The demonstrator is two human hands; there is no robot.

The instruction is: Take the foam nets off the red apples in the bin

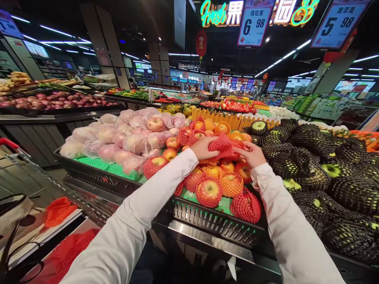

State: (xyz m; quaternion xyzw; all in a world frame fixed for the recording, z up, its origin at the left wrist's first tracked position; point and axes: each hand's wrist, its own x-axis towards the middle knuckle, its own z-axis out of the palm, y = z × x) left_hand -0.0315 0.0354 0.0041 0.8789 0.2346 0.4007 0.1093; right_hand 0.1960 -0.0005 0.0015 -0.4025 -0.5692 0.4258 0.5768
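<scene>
The work looked partly done. At the front of the crate point(213, 227), at six o'clock from the hands, a red-netted apple point(209, 192) and an orange-netted apple point(231, 183) sat among others in mesh. Bare apples point(173, 142) lay at nine o'clock, beyond the left hand point(205, 149), and seemed to be what was left without a net.

The red net point(222, 146) was above the pile, between the two hands. The left hand gripped its nine o'clock end, thumb and fingers closed on the mesh; the right hand point(252, 154) pinched its three o'clock end. Whether an apple was inside could not be told.

Bagged fruit point(136, 142) filled the ten o'clock side, black-netted fruit point(308, 169) the three o'clock side. More mesh point(60, 211) lay toward eight o'clock, near the trolley point(8, 142).
</scene>
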